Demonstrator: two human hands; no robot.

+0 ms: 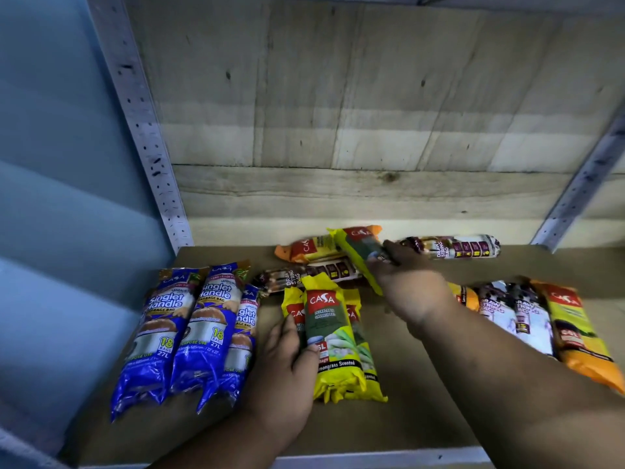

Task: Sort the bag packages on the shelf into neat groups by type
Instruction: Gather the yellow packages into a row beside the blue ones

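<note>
The right hand reaches toward the back edge of the shelf and closes around a yellow package, lifted and tilted with its upper end over an orange package that lies flat near the back. The left hand rests on the left flank of the yellow stack at mid-shelf, thumb over the top pack and fingers curled at its side, steadying it rather than lifting.

Three blue singlet-handle packs lie side by side toward the left edge, already a group. Two drawstring rolls are loose: a dark one just behind the yellow stack, another near the back edge to the right. More drawstring packs and an orange-and-yellow pack sit toward the right edge.

These look like rolled film bags in glossy wrappers: light, soft enough to dent, and probably slippery (the crimped ends offer little to pinch). A wrap around the middle of the roll, as the right hand has now, seems the safest hold; stacked packs may slide off one another, so the left hand's bracing looks useful when the next one lands
</note>
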